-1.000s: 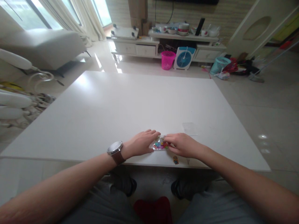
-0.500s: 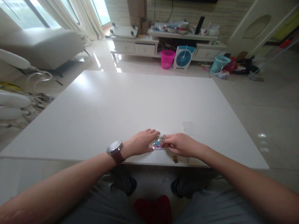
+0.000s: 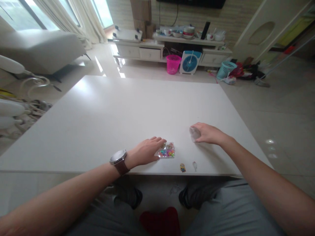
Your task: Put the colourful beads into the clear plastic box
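Note:
A small clear compartment box with colourful little pieces in its sections lies near the table's front edge. My left hand grips the box's left side, thumb at the near corner and fingers at the far one, covering part of it. To the right, my right hand pinches a thin clear plastic lid between thumb and fingers, tilted up from the tabletop. A flat yellow-and-blue cartoon figure lies close to the front edge. Beside it is a small pale, see-through piece whose kind I cannot make out.
The white table spreads out ahead of both hands. Beyond it stand a pink basket, a blue-and-white fan and a low cabinet. Below the front edge is a red stool.
My right hand has left the box, moved right and away from me, and taken hold of the clear lid that lay flat. My left hand stays at the box.

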Tool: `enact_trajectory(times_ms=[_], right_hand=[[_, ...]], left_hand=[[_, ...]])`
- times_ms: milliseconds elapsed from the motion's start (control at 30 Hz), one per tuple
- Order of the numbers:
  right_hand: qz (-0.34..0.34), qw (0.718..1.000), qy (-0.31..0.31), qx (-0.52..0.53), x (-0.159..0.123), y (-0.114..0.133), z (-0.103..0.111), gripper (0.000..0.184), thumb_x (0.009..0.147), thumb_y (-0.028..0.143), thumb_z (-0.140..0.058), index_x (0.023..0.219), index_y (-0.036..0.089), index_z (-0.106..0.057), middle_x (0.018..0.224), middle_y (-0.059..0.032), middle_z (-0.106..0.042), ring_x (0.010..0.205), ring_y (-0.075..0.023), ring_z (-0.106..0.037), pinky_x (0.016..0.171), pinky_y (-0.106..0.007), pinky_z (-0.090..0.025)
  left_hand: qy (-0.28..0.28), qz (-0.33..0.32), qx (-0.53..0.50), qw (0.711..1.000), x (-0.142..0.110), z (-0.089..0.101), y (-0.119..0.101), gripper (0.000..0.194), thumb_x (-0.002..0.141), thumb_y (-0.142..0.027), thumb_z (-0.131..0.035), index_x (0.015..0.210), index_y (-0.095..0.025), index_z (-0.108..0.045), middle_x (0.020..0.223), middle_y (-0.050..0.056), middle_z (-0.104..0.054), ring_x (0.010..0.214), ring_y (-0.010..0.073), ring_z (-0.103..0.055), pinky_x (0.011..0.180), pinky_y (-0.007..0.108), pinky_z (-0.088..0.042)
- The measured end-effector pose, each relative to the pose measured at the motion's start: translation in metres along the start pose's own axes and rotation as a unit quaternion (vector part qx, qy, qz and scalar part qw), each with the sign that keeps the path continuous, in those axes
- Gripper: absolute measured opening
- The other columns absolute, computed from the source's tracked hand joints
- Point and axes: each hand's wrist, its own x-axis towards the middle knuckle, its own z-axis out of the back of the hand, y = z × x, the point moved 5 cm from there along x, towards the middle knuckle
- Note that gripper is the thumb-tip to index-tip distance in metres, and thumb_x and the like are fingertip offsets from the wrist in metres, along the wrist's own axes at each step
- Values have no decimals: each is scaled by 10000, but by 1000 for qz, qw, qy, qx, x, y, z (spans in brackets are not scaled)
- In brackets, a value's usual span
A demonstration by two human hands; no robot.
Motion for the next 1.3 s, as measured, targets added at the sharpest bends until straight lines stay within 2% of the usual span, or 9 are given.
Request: enact_trajectory(times_ms=[100,300,433,500,633,700,800,1133,1300], right_hand=[[10,1000,25,13,-1,-3,-10,594,658,249,-783,1228,225,-616,1214,-98,-652,1059,-306,-630,913,-405,-516],[-5,999,36,-34,-2,9,-8,630,660,222,-740,1275,213,-603,1189,-123,-627,1046,-329,-623,849,-408,-521],[34,995,-9,88,-3,28,5,709,700,262,-735,1375,206,-526,1163,-114,-589,1041,-301,-618,910,-431,-521],[78,971,-14,226,-7,44,12,727,724,267,-736,1403,224,-482,1210,-105,-557,1093,-274,-598,956,-431,-518],[131,884,37,447,-15,76,16,669,771,230,-729,1378,242,-450,1298,-100,-531,1184,-254,-571,994,-439,-514],[166,844,63,506,-18,89,17,656,775,201,-736,1362,244,-447,1331,-96,-526,1206,-252,-570,1033,-451,-484],[194,817,83,537,-20,98,15,673,769,196,-760,1362,247,-445,1354,-95,-514,1245,-260,-549,1046,-449,-469],[205,802,129,545,-16,102,-3,773,761,200,-777,1432,297,-406,1434,-93,-488,1308,-275,-503,1036,-457,-456],[184,838,66,510,-16,101,3,717,769,213,-775,1402,290,-447,1402,-94,-510,1216,-254,-568,966,-424,-510]], left_hand=[[-16,6,8,1000,0,1,1,468,846,-244,-628,1286,-209,-470,1150,87,-611,1076,256,-569,889,381,-476],[-31,32,3,999,0,1,5,468,844,-225,-627,1285,-215,-472,1157,87,-618,1084,255,-583,901,381,-486],[-42,28,-19,999,1,1,6,526,830,-188,-627,1325,-216,-449,1253,103,-592,1167,266,-565,973,415,-491],[-68,8,-42,997,2,5,2,647,814,-187,-654,1401,-229,-386,1383,123,-516,1274,280,-508,1051,447,-468],[-150,-42,-94,983,3,21,-10,791,839,-206,-671,1505,-290,-253,1493,135,-381,1370,290,-425,1115,493,-438],[-169,-54,-106,978,2,26,-15,784,853,-215,-677,1513,-315,-266,1486,129,-368,1354,289,-440,1089,487,-470],[-169,-74,-96,978,1,28,-21,756,856,-212,-692,1503,-366,-332,1491,107,-349,1341,288,-448,1051,465,-508],[-150,-104,-79,980,-1,28,-25,702,829,-174,-694,1452,-359,-426,1467,89,-393,1320,280,-449,1050,466,-506],[-155,-80,-63,983,1,31,-22,610,805,-258,-739,1355,-244,-475,1379,112,-484,1254,277,-478,1038,454,-489]])
